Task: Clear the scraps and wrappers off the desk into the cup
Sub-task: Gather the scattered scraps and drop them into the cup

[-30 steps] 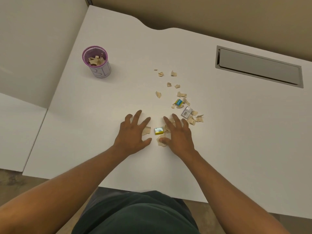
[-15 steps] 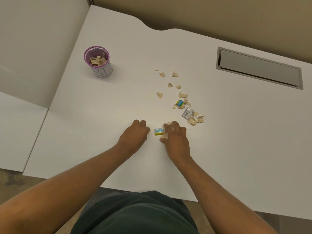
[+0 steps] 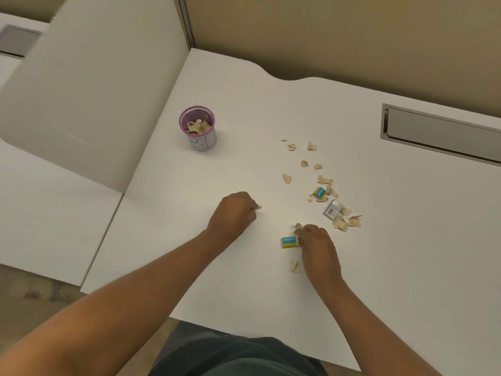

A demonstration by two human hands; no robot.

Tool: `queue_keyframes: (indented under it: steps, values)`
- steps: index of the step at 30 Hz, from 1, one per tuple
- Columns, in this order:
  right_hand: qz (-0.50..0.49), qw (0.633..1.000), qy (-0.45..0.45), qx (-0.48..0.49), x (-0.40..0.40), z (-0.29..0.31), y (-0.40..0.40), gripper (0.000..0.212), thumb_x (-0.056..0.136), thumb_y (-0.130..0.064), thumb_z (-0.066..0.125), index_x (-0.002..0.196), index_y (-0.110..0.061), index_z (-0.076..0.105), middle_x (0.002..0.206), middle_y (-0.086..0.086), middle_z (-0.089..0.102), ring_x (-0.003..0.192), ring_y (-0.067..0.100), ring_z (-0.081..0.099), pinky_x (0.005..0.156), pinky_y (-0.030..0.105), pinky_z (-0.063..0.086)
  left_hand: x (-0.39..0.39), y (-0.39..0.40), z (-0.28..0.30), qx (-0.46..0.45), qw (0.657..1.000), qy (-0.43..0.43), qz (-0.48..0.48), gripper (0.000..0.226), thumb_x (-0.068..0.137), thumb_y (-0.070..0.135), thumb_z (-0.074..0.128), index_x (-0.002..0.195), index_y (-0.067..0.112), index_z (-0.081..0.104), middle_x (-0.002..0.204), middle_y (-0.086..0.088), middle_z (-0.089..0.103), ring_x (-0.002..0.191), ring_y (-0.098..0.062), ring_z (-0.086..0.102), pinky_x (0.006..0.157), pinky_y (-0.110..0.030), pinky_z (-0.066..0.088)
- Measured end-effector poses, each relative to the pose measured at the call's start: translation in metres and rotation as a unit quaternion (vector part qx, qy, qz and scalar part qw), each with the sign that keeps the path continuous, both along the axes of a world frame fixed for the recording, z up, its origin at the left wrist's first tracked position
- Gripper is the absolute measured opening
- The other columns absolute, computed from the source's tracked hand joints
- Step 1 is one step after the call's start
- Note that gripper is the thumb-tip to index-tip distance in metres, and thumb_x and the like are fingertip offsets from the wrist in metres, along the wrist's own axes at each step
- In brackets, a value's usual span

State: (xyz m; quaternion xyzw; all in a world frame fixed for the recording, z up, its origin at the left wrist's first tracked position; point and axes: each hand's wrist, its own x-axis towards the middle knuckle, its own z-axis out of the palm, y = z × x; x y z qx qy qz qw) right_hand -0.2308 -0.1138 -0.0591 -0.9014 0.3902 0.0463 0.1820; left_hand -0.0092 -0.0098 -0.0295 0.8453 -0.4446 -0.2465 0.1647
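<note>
Left hand (image 3: 235, 211) fisted on scrap (image 3: 259, 207), desk (image 3: 244, 169) bare toward cup (image 3: 198, 128)

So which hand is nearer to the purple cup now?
Left. The left hand is closed on the desk, nearer the person and slightly right of the purple cup. The right hand is farther right, beside the blue wrapper.

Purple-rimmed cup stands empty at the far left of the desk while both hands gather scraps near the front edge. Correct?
Not quite. The head view shows the cup already holding tan paper scraps. The rest stands: left hand and right hand gather scraps.
</note>
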Motion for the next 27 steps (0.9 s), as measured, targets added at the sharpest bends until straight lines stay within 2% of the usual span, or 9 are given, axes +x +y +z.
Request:
queue_keyframes:
  steps: [3, 5, 8, 10, 13, 18, 22, 27]
  values:
    - [0.009, 0.999, -0.023, -0.023, -0.001, -0.001, 0.0, 0.031, 0.077, 0.01, 0.067, 0.096, -0.013, 0.074, 0.086, 0.001, 0.064, 0.077, 0.013, 0.044, 0.062, 0.025, 0.034, 0.052, -0.012, 0.027, -0.082, 0.992, -0.071, 0.063, 0.025, 0.091, 0.009, 0.067, 0.11, 0.013, 0.083, 0.104, -0.008, 0.079, 0.096, -0.028, 0.073, 0.078, -0.025, 0.042]
    - [0.006, 0.999, -0.035, -0.016, -0.002, -0.001, 0.001, 0.031, 0.077, 0.01, 0.068, 0.096, -0.013, 0.074, 0.087, 0.001, 0.066, 0.077, 0.016, 0.048, 0.062, 0.026, 0.039, 0.093, -0.023, 0.047, -0.107, 0.982, -0.116, 0.101, 0.025, 0.09, 0.009, 0.067, 0.108, 0.012, 0.084, 0.104, -0.009, 0.081, 0.095, -0.03, 0.074, 0.076, -0.026, 0.043]
    - [-0.004, 0.999, -0.046, 0.004, -0.002, 0.002, 0.002, 0.031, 0.078, 0.011, 0.069, 0.096, -0.013, 0.074, 0.089, 0.003, 0.069, 0.081, 0.024, 0.058, 0.066, 0.034, 0.052, 0.148, -0.039, 0.07, -0.063, 0.975, -0.171, 0.124, 0.022, 0.091, 0.012, 0.061, 0.094, 0.016, 0.083, 0.09, -0.012, 0.075, 0.085, -0.036, 0.065, 0.069, -0.028, 0.035]
    - [-0.008, 0.999, -0.05, 0.011, -0.001, 0.004, 0.002, 0.032, 0.077, 0.013, 0.069, 0.097, -0.011, 0.075, 0.09, 0.004, 0.07, 0.082, 0.026, 0.06, 0.067, 0.035, 0.054, 0.173, -0.049, 0.08, -0.003, 0.976, -0.185, 0.118, 0.016, 0.089, 0.012, 0.06, 0.083, 0.015, 0.075, 0.085, -0.017, 0.066, 0.081, -0.039, 0.059, 0.067, -0.034, 0.038]
    - [-0.012, 0.998, -0.057, 0.015, -0.001, 0.007, 0.001, 0.032, 0.077, 0.014, 0.07, 0.1, -0.008, 0.076, 0.095, 0.008, 0.073, 0.086, 0.03, 0.064, 0.071, 0.036, 0.056, 0.193, -0.059, 0.081, 0.057, 0.98, -0.163, 0.097, 0.024, 0.091, 0.016, 0.068, 0.109, 0.006, 0.08, 0.106, -0.022, 0.074, 0.098, -0.044, 0.069, 0.082, -0.043, 0.055]
    - [-0.08, 0.99, -0.098, 0.067, -0.001, 0.009, -0.003, 0.027, 0.089, 0.007, 0.064, 0.106, -0.01, 0.077, 0.111, 0.004, 0.074, 0.101, 0.027, 0.066, 0.085, 0.025, 0.046, 0.201, -0.063, 0.076, 0.081, 0.981, -0.167, 0.061, 0.027, 0.088, 0.016, 0.076, 0.114, 0.01, 0.078, 0.114, -0.02, 0.074, 0.101, -0.043, 0.07, 0.086, -0.043, 0.057]
    - [-0.163, 0.967, -0.153, 0.123, 0.002, 0.018, -0.012, 0.025, 0.092, 0.004, 0.064, 0.107, -0.011, 0.078, 0.11, 0.003, 0.077, 0.103, 0.022, 0.069, 0.092, 0.027, 0.049, 0.202, -0.053, 0.08, 0.027, 0.981, -0.176, 0.078, 0.034, 0.086, 0.02, 0.075, 0.12, 0.021, 0.075, 0.11, -0.011, 0.077, 0.099, -0.039, 0.07, 0.082, -0.041, 0.056]
    - [-0.193, 0.959, -0.126, 0.167, 0.016, 0.035, -0.028, 0.026, 0.092, -0.005, 0.065, 0.106, -0.021, 0.08, 0.102, -0.002, 0.077, 0.099, 0.017, 0.068, 0.083, 0.025, 0.049, 0.151, -0.011, 0.07, -0.098, 0.972, -0.196, 0.09, 0.021, 0.098, 0.028, 0.062, 0.113, 0.025, 0.075, 0.111, -0.003, 0.079, 0.099, -0.035, 0.072, 0.079, -0.043, 0.059]
